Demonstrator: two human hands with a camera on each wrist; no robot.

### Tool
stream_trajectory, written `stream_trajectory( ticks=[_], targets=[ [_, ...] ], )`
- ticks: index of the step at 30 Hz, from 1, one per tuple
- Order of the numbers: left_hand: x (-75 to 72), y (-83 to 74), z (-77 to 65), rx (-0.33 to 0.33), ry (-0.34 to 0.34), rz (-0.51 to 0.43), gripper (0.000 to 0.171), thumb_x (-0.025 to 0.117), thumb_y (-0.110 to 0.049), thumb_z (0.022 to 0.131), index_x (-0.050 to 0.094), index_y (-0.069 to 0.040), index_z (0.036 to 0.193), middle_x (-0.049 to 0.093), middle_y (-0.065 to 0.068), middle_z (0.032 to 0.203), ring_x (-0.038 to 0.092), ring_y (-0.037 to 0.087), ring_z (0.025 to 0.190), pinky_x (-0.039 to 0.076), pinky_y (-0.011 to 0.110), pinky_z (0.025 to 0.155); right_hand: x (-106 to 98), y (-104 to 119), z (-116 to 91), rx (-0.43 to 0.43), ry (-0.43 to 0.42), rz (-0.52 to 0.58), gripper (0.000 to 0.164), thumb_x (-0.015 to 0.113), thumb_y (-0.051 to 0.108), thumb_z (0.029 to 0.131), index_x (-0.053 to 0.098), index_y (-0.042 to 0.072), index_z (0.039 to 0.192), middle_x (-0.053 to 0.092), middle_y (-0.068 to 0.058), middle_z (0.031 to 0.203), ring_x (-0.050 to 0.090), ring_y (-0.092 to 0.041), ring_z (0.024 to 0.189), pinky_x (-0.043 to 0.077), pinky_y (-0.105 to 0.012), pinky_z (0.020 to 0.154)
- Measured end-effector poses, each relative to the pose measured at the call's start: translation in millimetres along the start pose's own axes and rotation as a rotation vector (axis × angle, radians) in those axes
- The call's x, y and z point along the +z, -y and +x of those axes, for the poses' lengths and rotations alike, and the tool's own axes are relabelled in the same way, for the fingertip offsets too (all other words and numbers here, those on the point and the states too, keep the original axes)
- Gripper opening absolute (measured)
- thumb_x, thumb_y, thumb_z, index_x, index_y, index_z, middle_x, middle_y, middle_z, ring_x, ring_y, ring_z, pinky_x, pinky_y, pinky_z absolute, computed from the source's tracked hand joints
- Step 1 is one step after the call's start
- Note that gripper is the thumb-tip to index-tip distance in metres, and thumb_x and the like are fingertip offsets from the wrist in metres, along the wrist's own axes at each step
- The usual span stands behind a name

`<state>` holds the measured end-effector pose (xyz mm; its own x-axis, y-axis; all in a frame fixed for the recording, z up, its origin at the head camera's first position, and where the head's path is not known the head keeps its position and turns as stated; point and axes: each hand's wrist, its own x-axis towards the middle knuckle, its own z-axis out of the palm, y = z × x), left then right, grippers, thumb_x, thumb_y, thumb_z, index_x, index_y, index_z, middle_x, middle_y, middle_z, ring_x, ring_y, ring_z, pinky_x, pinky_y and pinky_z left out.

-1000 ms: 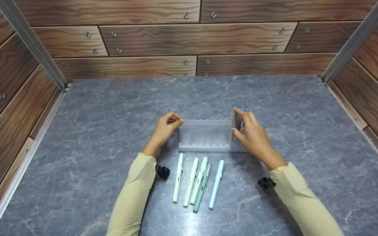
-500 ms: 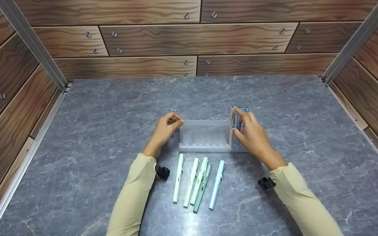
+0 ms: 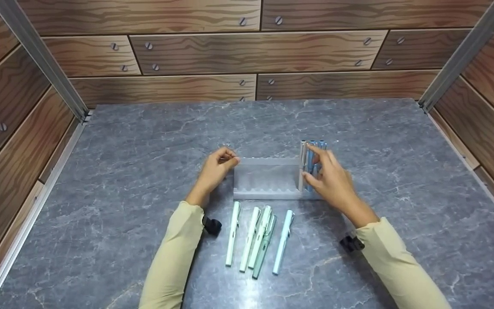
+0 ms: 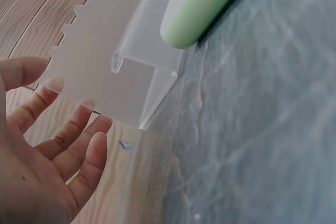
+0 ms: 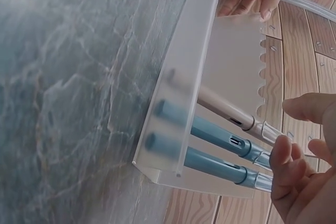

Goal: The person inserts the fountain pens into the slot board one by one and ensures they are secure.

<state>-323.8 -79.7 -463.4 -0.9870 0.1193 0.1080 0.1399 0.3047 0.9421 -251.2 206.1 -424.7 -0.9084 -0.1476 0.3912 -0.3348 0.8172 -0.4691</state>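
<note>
A translucent notched pen rack stands on the table. My left hand pinches its upper left corner, the thumb in front and fingertips behind the panel in the left wrist view. At the rack's right end a beige pen and two blue pens lean upright in the slots, their lower ends behind the front lip. My right hand is beside them, thumb and index finger spread apart close to the beige pen, gripping nothing. In the head view it partly covers the blue pens.
In front of the rack lie several pens: pale green ones, a darker green one and a light blue one. The marbled table is bounded by wood-patterned walls behind and at both sides.
My right hand has let go of the beige pen and shifted slightly right, so more of the beige and blue pens shows. The left hand stays at the rack's corner.
</note>
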Motion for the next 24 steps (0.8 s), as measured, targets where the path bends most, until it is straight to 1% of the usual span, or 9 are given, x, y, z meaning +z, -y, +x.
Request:
stream_trajectory(
  ticks=[5, 12, 19, 24],
  targets=[
    [-0.1, 0.7, -0.2, -0.018, 0.008, 0.006, 0.015, 0.066, -0.021, 0.086, 0.065, -0.008, 0.094, 0.06, 0.002, 0.087, 0.058, 0.011, 0.075, 0.044, 0.023, 0.053, -1, 1, -6, 0.005, 0.052, 0.027, 0.066, 0.073, 0.017, 0.085, 0.04, 0.01, 0.142, 0.055, -0.009, 0.106, 0.052, -0.013, 0.069, 0.04, -0.024, 0.054],
    [0.6, 1.6, 0.6, -0.008, 0.003, -0.013, 0.014, 0.066, -0.019, 0.086, 0.064, -0.007, 0.093, 0.06, 0.003, 0.087, 0.059, 0.015, 0.074, 0.043, 0.022, 0.052, -3, 2, -13, 0.02, 0.117, 0.047, 0.07, 0.074, 0.02, 0.085, 0.037, 0.01, 0.143, 0.054, -0.008, 0.11, 0.051, -0.012, 0.07, 0.041, -0.023, 0.055],
    [0.6, 2.2, 0.3, 0.002, -0.013, -0.004, 0.014, 0.067, -0.018, 0.086, 0.063, -0.006, 0.091, 0.06, 0.003, 0.087, 0.058, 0.01, 0.075, 0.044, 0.022, 0.055, -2, 3, -19, 0.045, 0.181, 0.059, 0.072, 0.076, 0.024, 0.083, 0.037, 0.011, 0.143, 0.053, -0.008, 0.113, 0.052, -0.013, 0.072, 0.042, -0.024, 0.058],
    [0.7, 1.4, 0.5, 0.001, -0.011, 0.001, 0.014, 0.067, -0.018, 0.085, 0.063, -0.006, 0.091, 0.061, 0.003, 0.086, 0.057, 0.011, 0.075, 0.044, 0.022, 0.056, 0, 5, -24, 0.062, 0.231, 0.103, 0.072, 0.077, 0.025, 0.082, 0.04, 0.01, 0.141, 0.054, -0.008, 0.112, 0.051, -0.01, 0.07, 0.043, -0.024, 0.059]
  ],
)
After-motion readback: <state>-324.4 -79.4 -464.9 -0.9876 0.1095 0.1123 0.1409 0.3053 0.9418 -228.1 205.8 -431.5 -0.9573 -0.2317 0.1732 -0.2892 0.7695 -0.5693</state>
